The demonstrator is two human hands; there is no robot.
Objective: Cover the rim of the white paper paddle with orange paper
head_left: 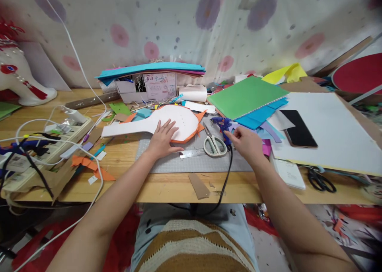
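My left hand lies flat with fingers spread on a white paddle-shaped board. Orange paper edges the board's rounded end, with pointed pieces sticking out at its right, and its long handle points left. At the right, my right hand has its fingers curled in a pinch at the handle of a blue hot glue gun, which lies on the grey cutting mat. Scissors with pale handles lie between the hands. Below the board, a small metal ruler rests on the mat.
A black cord runs from the glue gun over the table edge. Green sheets, a phone and black-handled scissors lie to the right. At the left stands a power strip with tangled white cables. A cardboard scrap lies in front.
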